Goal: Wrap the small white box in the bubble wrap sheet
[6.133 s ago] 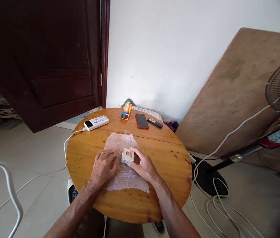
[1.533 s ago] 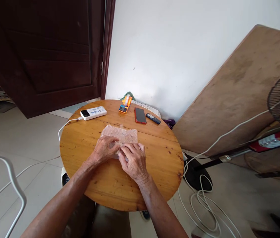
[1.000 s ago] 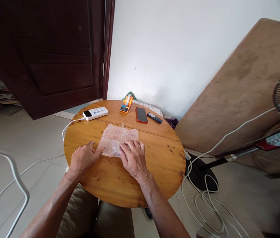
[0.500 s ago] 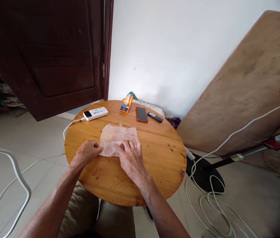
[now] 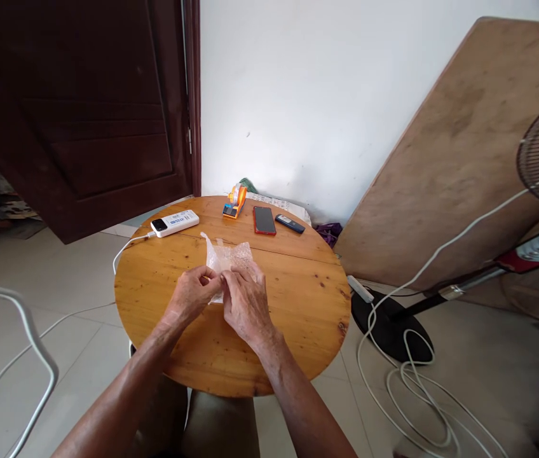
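A sheet of clear bubble wrap (image 5: 231, 256) lies near the middle of the round wooden table (image 5: 298, 299), its left part folded inward and its far left corner sticking up. My left hand (image 5: 193, 292) is closed, thumb and fingers pinching the wrap's near edge. Right beside it, my right hand (image 5: 246, 302) has its fingers bent and pressed together on the wrap. The two hands' fingertips meet over the near part of the wrap and hide some of it.
Along the far side stand a white device (image 5: 175, 223) with a cable, an orange tape dispenser (image 5: 235, 202), a red-edged phone (image 5: 264, 220) and a dark handset (image 5: 290, 223). A fan base (image 5: 388, 321) and looped cables are on the floor at right.
My left hand has moved right to meet my right hand, bringing the wrap's left part inward. The wrap now looks narrower and more crumpled. The whole view has shifted slightly.
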